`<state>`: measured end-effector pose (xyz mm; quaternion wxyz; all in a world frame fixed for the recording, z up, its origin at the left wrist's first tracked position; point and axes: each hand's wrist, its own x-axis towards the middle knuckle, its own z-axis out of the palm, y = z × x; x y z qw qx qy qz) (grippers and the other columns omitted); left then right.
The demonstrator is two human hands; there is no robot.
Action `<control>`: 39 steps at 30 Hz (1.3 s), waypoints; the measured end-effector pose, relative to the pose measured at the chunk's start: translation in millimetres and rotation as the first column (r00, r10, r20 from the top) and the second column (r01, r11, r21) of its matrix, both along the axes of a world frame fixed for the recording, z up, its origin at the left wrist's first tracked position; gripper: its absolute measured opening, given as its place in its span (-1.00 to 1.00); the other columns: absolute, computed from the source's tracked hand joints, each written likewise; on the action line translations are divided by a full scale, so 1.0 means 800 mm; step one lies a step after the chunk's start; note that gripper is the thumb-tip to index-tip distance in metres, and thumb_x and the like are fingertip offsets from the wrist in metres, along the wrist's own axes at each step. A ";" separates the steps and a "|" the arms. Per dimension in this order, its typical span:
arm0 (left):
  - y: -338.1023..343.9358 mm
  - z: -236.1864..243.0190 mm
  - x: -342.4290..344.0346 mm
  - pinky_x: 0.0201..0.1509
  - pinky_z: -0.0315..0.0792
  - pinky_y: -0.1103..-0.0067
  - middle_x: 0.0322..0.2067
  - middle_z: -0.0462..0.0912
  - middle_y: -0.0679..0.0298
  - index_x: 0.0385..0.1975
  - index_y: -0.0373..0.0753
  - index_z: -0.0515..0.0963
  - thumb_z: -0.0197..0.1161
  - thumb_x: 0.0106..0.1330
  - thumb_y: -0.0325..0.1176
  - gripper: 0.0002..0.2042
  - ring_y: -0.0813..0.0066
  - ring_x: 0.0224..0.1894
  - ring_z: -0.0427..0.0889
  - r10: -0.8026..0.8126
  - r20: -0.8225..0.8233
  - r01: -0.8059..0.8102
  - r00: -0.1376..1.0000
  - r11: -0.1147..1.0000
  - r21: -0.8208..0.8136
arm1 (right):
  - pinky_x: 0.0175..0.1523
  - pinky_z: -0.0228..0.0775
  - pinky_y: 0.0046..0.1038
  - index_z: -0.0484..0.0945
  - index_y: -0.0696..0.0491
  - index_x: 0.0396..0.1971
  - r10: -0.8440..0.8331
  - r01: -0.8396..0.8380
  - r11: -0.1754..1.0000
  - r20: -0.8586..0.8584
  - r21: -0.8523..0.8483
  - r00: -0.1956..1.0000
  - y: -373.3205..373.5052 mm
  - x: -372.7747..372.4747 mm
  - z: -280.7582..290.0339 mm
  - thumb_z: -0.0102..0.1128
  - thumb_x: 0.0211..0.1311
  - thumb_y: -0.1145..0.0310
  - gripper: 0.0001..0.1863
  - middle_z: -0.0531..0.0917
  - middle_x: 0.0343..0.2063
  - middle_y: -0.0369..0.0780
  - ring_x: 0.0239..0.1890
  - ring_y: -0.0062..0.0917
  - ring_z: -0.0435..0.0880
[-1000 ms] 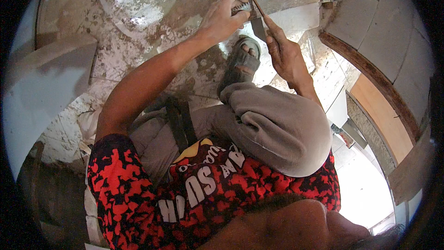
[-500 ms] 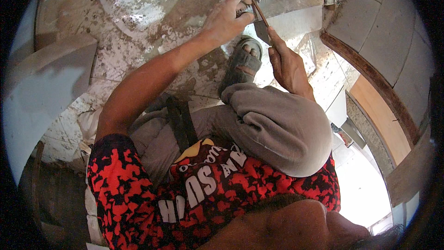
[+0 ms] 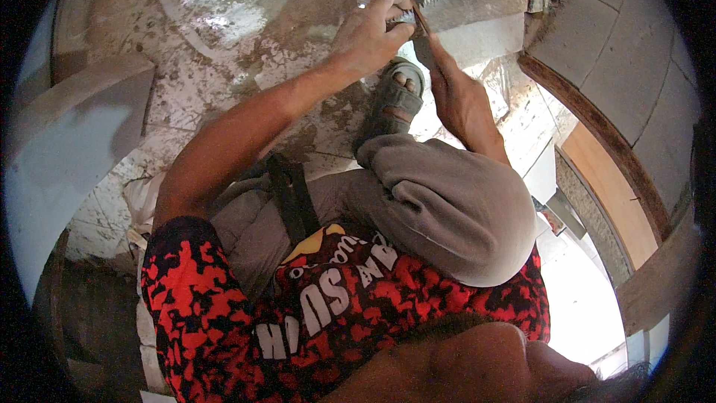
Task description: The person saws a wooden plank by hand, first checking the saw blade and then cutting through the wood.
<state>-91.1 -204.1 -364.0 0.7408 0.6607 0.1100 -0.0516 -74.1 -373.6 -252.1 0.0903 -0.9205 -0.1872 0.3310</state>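
My left hand (image 3: pixel 379 28) is closed, fingers curled beside a dark strip (image 3: pixel 422 51); a small toothed grey edge shows between finger and thumb, but what it belongs to is mostly hidden. My right hand (image 3: pixel 461 101) is wrapped round the lower end of a thin brown file-like tool (image 3: pixel 421 18), its index finger stretched along it. The tool's upper tip meets the strip near my left fingertips. Just beyond both hands, to the right, lies a handsaw (image 3: pixel 481 1) with its teeth facing away from me.
My sandalled foot (image 3: pixel 395 97) rests below the hands. White-stained floor (image 3: pixel 246 37) spreads to the left, with a pale curved panel (image 3: pixel 74 157) at its side. Grey slabs (image 3: pixel 597 52) edged by a rusty brown bar (image 3: pixel 597 130) stand right. A light wooden board (image 3: pixel 608 194) lies beneath them.
My right hand has slid slightly upward along with the thin tool, bringing its fingers closer to my left hand. The left hand has barely shifted.
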 end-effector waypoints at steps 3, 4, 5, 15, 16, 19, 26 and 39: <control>-0.007 0.001 0.010 0.05 0.45 0.34 -0.15 0.63 0.00 -0.07 -0.26 0.40 0.26 0.18 -0.28 -0.64 0.11 0.03 0.60 -0.007 -0.011 0.006 1.000 0.991 -0.136 | -0.22 0.48 -0.09 0.12 -0.22 0.36 0.040 -0.043 0.999 0.083 0.031 0.996 0.025 0.024 -0.005 -0.01 0.37 0.30 -0.42 0.64 -0.34 0.08 -0.28 0.04 0.64; -0.006 0.003 0.011 0.04 0.45 0.34 -0.15 0.62 0.00 -0.08 -0.26 0.41 0.27 0.18 -0.29 -0.64 0.11 0.02 0.61 -0.026 -0.022 0.023 0.999 0.992 -0.128 | -0.18 0.50 -0.11 0.14 -0.20 0.35 0.013 -0.014 1.000 0.052 0.010 0.999 0.034 0.029 0.000 -0.04 0.40 0.31 -0.46 0.65 -0.27 0.09 -0.23 0.04 0.65; -0.006 0.006 0.013 0.04 0.45 0.35 -0.15 0.62 0.01 -0.08 -0.26 0.41 0.28 0.18 -0.29 -0.65 0.12 0.01 0.61 -0.046 -0.033 0.042 0.998 0.992 -0.122 | -0.13 0.51 -0.13 0.17 -0.18 0.34 -0.016 0.016 1.000 0.023 -0.013 1.000 0.037 0.031 0.005 -0.07 0.43 0.31 -0.49 0.65 -0.20 0.10 -0.19 0.04 0.66; 0.002 -0.001 0.012 0.05 0.43 0.43 -0.11 0.59 0.03 -0.02 -0.30 0.38 0.28 0.19 -0.34 -0.61 0.30 -0.04 0.58 -0.093 0.070 0.083 0.993 0.986 0.143 | -0.07 0.50 -0.25 0.23 -0.11 0.33 -0.134 0.134 0.977 -0.012 0.164 0.991 -0.007 -0.004 0.018 -0.07 0.45 0.29 -0.53 0.64 -0.15 0.12 -0.11 -0.08 0.68; 0.004 0.000 0.011 0.05 0.43 0.43 -0.11 0.59 0.03 -0.02 -0.30 0.38 0.27 0.19 -0.33 -0.61 0.28 -0.03 0.58 -0.101 0.039 0.096 0.994 0.987 0.131 | -0.06 0.50 -0.25 0.23 -0.11 0.33 -0.131 0.134 0.980 -0.032 0.146 0.991 -0.006 -0.006 0.017 -0.06 0.45 0.30 -0.52 0.63 -0.14 0.13 -0.09 -0.07 0.67; 0.007 0.009 0.011 0.06 0.43 0.42 -0.14 0.60 0.03 -0.02 -0.29 0.38 0.27 0.19 -0.33 -0.61 0.27 -0.03 0.59 -0.100 0.005 0.099 0.995 0.987 0.126 | -0.06 0.50 -0.21 0.20 -0.13 0.34 -0.122 0.127 0.989 -0.056 0.080 0.991 -0.007 -0.009 0.018 -0.03 0.42 0.32 -0.49 0.62 -0.12 0.13 -0.09 -0.03 0.66; 0.005 0.011 0.005 0.06 0.43 0.34 -0.08 0.63 0.02 -0.02 -0.30 0.37 0.24 0.17 -0.27 -0.59 0.12 -0.01 0.62 -0.054 -0.023 0.058 0.998 0.972 0.228 | -0.21 0.46 -0.04 0.12 -0.30 0.34 -0.036 0.032 0.997 0.054 0.077 0.998 -0.012 -0.010 -0.008 -0.01 0.36 0.28 -0.43 0.63 -0.36 0.10 -0.26 0.05 0.63; 0.008 0.004 0.008 -0.02 0.48 0.41 -0.15 0.62 0.03 0.02 -0.28 0.35 0.26 0.21 -0.33 -0.60 0.25 -0.07 0.62 -0.093 0.039 0.088 0.995 0.990 0.111 | -0.09 0.45 -0.06 0.11 -0.20 0.36 -0.136 0.151 0.969 -0.086 0.196 0.987 -0.015 0.006 0.017 -0.19 0.47 0.14 -0.51 0.63 -0.19 0.12 -0.16 0.11 0.60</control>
